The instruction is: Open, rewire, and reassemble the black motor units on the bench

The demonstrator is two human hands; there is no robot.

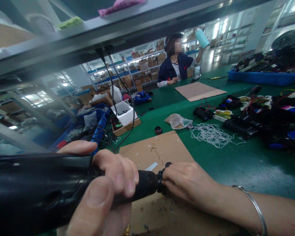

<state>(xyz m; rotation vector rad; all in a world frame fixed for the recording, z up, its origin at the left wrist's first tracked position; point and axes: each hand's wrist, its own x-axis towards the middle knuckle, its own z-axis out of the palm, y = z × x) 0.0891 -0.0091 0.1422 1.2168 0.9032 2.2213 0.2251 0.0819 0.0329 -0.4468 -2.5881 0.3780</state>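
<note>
My left hand [108,186] is closed around a black electric screwdriver [39,183], which lies level across the lower left, its ribbed nose pointing right. The tip meets a small black plastic part [160,175] pinched in the fingers of my right hand [189,180]; much of that part is hidden by the fingers. A silver bangle circles the right wrist. Below both hands lies a brown cardboard sheet [142,154] with small brass-coloured screws [153,149] scattered on it. A flat silvery strip [151,166] rests just behind the screwdriver's nose.
On the green table [152,114] are a bag of screws [178,122], a round black piece [158,130], tangled white cord [211,134] and a white foam box [124,113]. Black assemblies [245,126] crowd the right. Cables hang from an overhead shelf. A co-worker [175,65] holds a turquoise bottle opposite.
</note>
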